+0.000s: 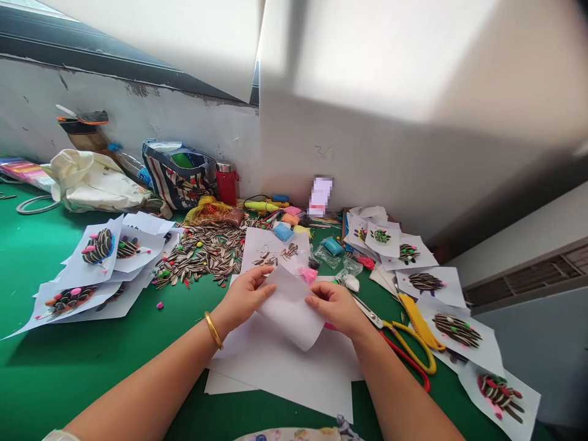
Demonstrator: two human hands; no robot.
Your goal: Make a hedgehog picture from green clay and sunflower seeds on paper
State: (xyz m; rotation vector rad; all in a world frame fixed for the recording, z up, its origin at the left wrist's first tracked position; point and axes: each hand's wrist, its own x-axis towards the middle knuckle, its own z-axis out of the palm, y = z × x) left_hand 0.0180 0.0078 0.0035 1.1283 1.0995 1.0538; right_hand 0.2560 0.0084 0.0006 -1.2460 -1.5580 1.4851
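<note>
Both hands hold a small sheet of white paper (291,312) above the table, its lower end curling. My left hand (248,297) pinches the upper left edge between thumb and fingers. On the opposite edge, my right hand (334,305) grips with thumb and bent fingers. Beneath lie larger white sheets (285,373), stacked unevenly. Just beyond my hands, a white sheet (257,240) carries a few sunflower seeds and a drawing. Pink clay (309,275) shows beside the held paper, near my right fingers.
Loose sunflower seeds (206,248) spread at the left back. Seed-decorated papers lie in a left pile (133,278) and a right row (426,278). Scissors (399,334) and a yellow cutter (418,321) rest by my right forearm. A red flask (226,184) and striped bag (177,177) stand behind.
</note>
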